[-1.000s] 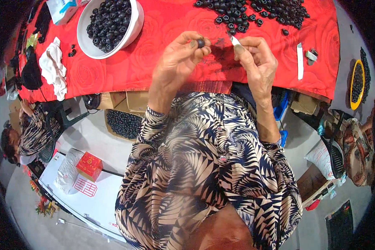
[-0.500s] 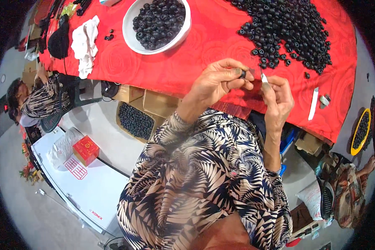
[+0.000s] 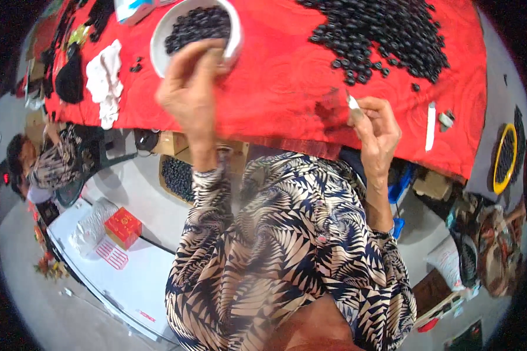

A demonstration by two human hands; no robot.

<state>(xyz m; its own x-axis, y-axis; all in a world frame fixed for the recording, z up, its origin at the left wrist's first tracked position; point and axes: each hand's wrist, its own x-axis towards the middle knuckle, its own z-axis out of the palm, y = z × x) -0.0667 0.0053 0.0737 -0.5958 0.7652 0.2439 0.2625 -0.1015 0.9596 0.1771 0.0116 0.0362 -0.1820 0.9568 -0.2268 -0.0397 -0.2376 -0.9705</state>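
Note:
My left hand (image 3: 192, 93) is over the near rim of a white bowl (image 3: 157, 50) of small black round pieces (image 3: 199, 29). Motion smears its curled fingers, so whether a piece is between them cannot be made out. Further right, above the red cloth's front edge, my right hand (image 3: 378, 131) is closed around a thin tool with a white handle (image 3: 353, 105) and a narrow dark tip pointing away from me. A large spread pile of the same black pieces (image 3: 386, 35), some with visible holes, lies beyond my right hand.
The red cloth (image 3: 269, 76) also bears a crumpled white cloth (image 3: 104, 79), a few loose pieces and a white strip (image 3: 430, 126). Below the table edge stands a carton of black pieces (image 3: 177, 175). A person (image 3: 52, 158) sits at far left; a yellow-rimmed basket (image 3: 505, 158) is at right.
My left hand has moved left from beside the right hand, where it pinched one black piece, to the bowl. The right hand keeps the tool. The whole view has shifted slightly.

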